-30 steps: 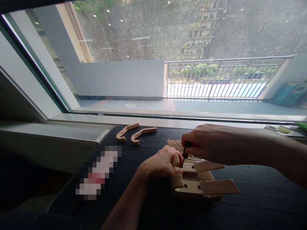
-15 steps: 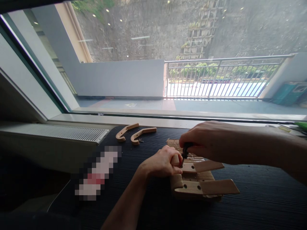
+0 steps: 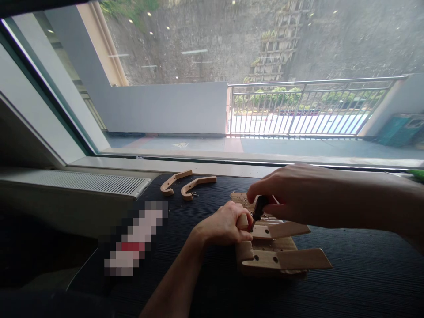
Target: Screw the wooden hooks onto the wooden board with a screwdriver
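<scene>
A wooden board [image 3: 281,245] lies on the dark table with two pale wooden hooks across it. My left hand [image 3: 227,223] is closed around the curled end of the farther wooden hook [image 3: 260,231], pressing it against the board. In my right hand [image 3: 281,190] is a screwdriver [image 3: 260,207] with a dark handle, tilted, its tip at a hole in that hook beside my left fingertips. The nearer wooden hook [image 3: 281,259] lies along the board's front part, with two dark holes showing. Whether a screw sits under the tip is hidden.
Two loose wooden hooks [image 3: 198,181] lie at the table's back left, with small screws [image 3: 195,194] beside them. A blurred-out pale item [image 3: 139,238] rests on the left of the black table [image 3: 364,282]. A window sill and a vent grille [image 3: 109,185] border the table.
My right hand has turned slightly and the screwdriver handle leans more to the right. My left hand and the hooks stay in place.
</scene>
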Action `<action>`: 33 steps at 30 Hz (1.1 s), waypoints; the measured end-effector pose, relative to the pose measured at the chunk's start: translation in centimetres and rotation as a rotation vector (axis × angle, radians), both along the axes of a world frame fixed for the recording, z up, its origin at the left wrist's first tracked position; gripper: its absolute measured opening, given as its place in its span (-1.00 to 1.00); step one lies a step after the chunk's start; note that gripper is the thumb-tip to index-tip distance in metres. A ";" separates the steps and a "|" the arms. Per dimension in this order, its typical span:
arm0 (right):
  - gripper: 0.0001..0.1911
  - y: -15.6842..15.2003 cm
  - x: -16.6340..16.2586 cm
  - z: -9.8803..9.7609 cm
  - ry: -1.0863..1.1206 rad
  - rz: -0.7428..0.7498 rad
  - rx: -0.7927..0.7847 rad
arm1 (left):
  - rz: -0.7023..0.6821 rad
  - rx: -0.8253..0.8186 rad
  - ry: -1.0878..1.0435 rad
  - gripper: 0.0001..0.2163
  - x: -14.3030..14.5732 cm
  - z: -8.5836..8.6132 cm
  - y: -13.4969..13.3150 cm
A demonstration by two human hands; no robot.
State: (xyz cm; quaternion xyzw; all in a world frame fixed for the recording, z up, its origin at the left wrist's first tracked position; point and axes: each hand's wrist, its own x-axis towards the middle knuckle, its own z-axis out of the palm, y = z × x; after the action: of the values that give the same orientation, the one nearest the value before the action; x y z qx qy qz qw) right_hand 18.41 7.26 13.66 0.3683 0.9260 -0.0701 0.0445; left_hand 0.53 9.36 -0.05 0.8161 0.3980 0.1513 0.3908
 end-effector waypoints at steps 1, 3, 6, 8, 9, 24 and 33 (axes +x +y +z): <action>-0.80 0.0 0.1 0.0 0.003 0.007 -0.014 | 0.002 -0.008 0.002 -0.80 0.0 0.0 0.0; -0.79 0.0 0.1 0.0 -0.001 0.020 -0.030 | 0.015 -0.021 0.011 -0.80 0.0 0.0 0.0; -0.78 0.3 0.1 -0.4 0.001 0.028 -0.013 | 0.019 -0.018 0.017 -0.81 0.0 0.0 -0.1; -0.78 0.4 -0.1 -0.5 -0.006 0.028 -0.005 | 0.013 -0.007 0.016 -0.81 0.0 0.0 0.0; -0.78 0.4 -0.1 -0.5 -0.012 0.025 -0.005 | 0.012 -0.003 0.017 -0.81 0.0 -0.1 0.0; -0.81 0.2 0.5 -0.1 -0.004 0.022 0.017 | 0.000 0.004 -0.005 -0.83 0.1 -0.3 0.1; -0.81 -0.7 -0.5 0.7 -0.167 -0.004 0.076 | 0.020 -0.003 0.018 -0.82 0.0 -0.2 0.0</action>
State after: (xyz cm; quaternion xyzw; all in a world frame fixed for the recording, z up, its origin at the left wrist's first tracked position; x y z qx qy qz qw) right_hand 17.94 6.58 14.34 0.3763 0.9202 -0.0038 0.1076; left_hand 0.54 9.39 -0.24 0.8129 0.4097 0.1473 0.3868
